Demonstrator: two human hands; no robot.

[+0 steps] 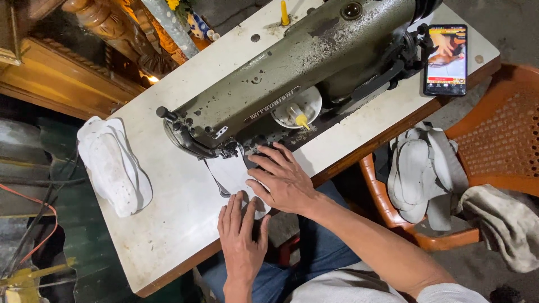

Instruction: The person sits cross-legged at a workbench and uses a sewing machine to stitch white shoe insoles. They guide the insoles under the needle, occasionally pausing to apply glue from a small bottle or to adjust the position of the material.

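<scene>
Both hands flat on a white insole piece (233, 175) at the needle end of an old grey-green sewing machine (297, 73), on a white table (168, 224). Left hand (242, 235) near, palm down, fingers spread and pointing far, pressing the near edge of the piece, open and not clenched, nothing gripped. Right hand (283, 179) just right of the presser foot, fingers fanned toward the left, fingertips pinning the piece to the bed, also open, pressing rather than grasping. Likely placed so to keep the piece flat and steer it under the needle, one hand feeding from near, the other guiding from the side. Right forearm angled in from near right, wrist low on the table edge; left forearm straight up from the lap, blue jeans below. Needle itself too small to make out. Stack of white insoles (112, 165) at left on the table, well apart from the hands, within reach. More grey-white pieces (421, 171) piled on an orange chair (494, 140) at right, with a crumpled cloth (499, 224) beside. Phone (446, 59) with lit screen at far right corner of the table, propped near the machine's wheel end. Yellow-tipped oil bottle (302, 119) resting in a white dish under the machine arm.
</scene>
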